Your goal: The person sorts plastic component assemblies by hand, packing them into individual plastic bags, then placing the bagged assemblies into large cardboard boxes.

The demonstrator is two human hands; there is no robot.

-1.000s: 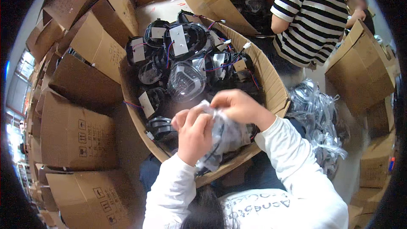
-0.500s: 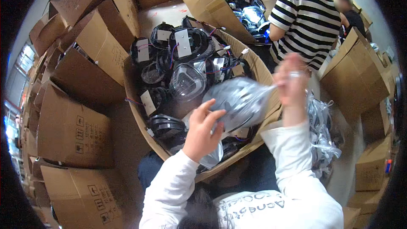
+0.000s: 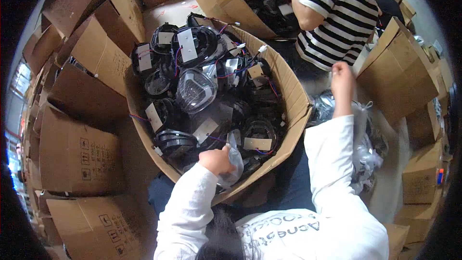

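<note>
My left hand [image 3: 217, 160] is closed at the near side of the open carton [image 3: 297, 130], gripping a clear plastic bag [image 3: 234, 166]. Inside the carton, several black lamp-like units with clear covers [image 3: 196, 91], pale plates and coloured wires are heaped beyond that hand. My right hand [image 3: 342, 78] is raised past the carton's right edge, its fingers curled with nothing visible in them. Below and beside it lies a pile of bagged units [image 3: 368, 156], with a darker bagged one [image 3: 323, 106] against the carton.
Tall brown cartons [image 3: 82, 151] line my left side, and more cartons [image 3: 399, 67] stand at the right. Ahead, a person in a striped shirt [image 3: 332, 14] bends beside another carton [image 3: 231, 5] of similar black units. Another person is partly visible behind.
The bagged unit has left the space between my hands, and a darker bagged one shows on the right. My right hand is farther right; my left has dropped onto a plastic bag.
</note>
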